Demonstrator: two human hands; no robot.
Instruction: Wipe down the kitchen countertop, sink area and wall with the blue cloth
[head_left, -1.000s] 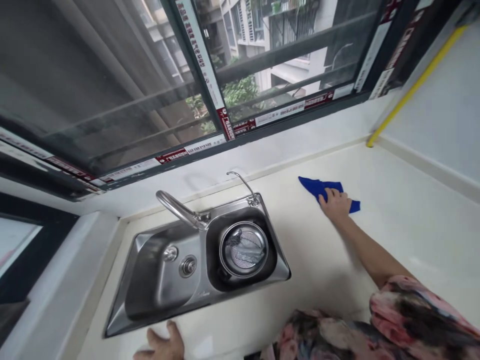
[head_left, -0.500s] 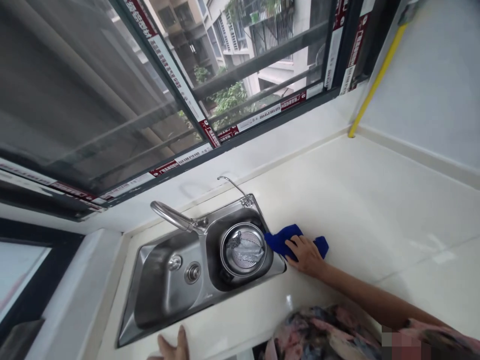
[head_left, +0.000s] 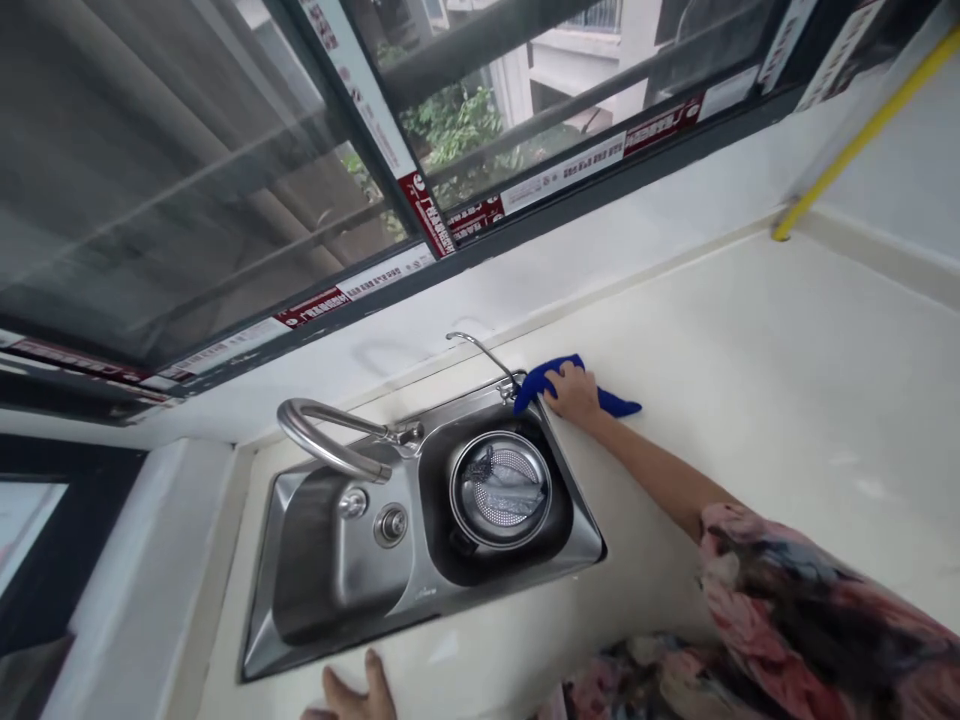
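Pale cream stone forms the table (head_left: 757, 390), which runs along under a dark-framed window (head_left: 225, 200) with a steel double sink (head_left: 322, 590) set into it. At the sink's far right corner, just beside the thin small tap (head_left: 480, 350), the right hand (head_left: 574, 393) lies on a blue cloth (head_left: 534, 384). The palm faces down and the fingers bend over the cloth, clamping it against the table. The cloth sticks out past the hand on both sides, its left end touching the sink rim. The right arm stretches out nearly straight from a flowered sleeve (head_left: 787, 610), bare from above the elbow to the wrist and crossing the table at a slant.

The left hand (head_left: 352, 695) shows only in part at the bottom edge. It rests flat on the table's near side below the sink, fingers loose and spread, holding nothing. A round strainer basket (head_left: 501, 490) sits in the right basin, and the big curved faucet (head_left: 330, 450) hangs over the left one. A yellow pipe (head_left: 862, 130) climbs the far corner.
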